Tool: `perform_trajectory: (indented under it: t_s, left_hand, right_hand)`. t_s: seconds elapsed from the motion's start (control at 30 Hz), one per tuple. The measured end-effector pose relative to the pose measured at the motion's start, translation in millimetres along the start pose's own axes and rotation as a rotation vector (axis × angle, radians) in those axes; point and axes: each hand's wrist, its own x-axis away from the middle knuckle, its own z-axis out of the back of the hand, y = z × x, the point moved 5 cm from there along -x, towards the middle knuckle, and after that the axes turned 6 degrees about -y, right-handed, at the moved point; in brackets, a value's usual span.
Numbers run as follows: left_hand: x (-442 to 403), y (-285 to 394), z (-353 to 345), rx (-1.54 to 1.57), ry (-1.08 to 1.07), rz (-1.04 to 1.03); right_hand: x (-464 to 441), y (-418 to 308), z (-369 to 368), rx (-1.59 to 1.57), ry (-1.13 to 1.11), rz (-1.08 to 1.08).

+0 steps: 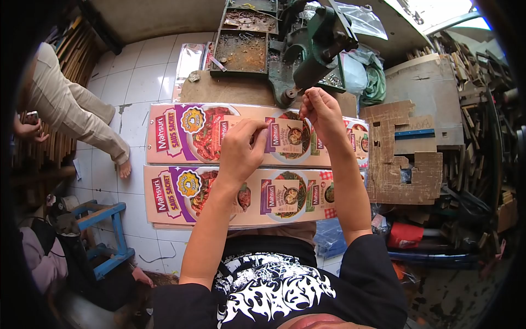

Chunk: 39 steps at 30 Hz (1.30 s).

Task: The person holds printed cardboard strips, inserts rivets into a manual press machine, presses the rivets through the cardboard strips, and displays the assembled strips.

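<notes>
My left hand (244,151) is over the upper printed display sheet (211,145), its fingers curled in toward the thumb; whatever they may hold is hidden. My right hand (323,112) is raised beside the green hand press (318,68), thumb and fingertips pinched together close to the press's round lower die (289,96). Anything in that pinch is too small to make out. The upper sheet, marked "Mahsuri Saus Sachet", reaches under the die's front. A second, similar sheet (249,205) lies nearer my body, with other sheet edges showing beneath it.
Dark compartment trays (244,52) with small loose bits stand left of the press. Plastic bags (364,71) lie behind it. At right are a cut-out board (402,159) and piled scraps. A person's legs (76,98) and a blue stool (107,236) are at left.
</notes>
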Motion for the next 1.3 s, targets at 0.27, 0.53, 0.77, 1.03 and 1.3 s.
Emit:
perform_trajectory:
  t_s: [0.27,0.53,0.77,1.03,1.3]
  left_hand:
    - [0,-1,0,-0.002,0.005,-0.010]
    - [0,-2,0,-0.003,-0.002,-0.008]
    - [1,-3,0,-0.004,-0.006,-0.001]
    - [1,-2,0,0.015,-0.012,0.018]
    - [1,-2,0,-0.003,-0.006,-0.002]
  right_hand:
    - [0,7,0,-0.072,-0.040,-0.012]
    - [2,5,1,-0.017,-0.010,0.001]
    - [6,-1,7,0.100,0.063,0.005]
    - [16,-10,0,0.059,0.025,-0.018]
    - [23,-16,-12,0.167,-0.046,0.032]
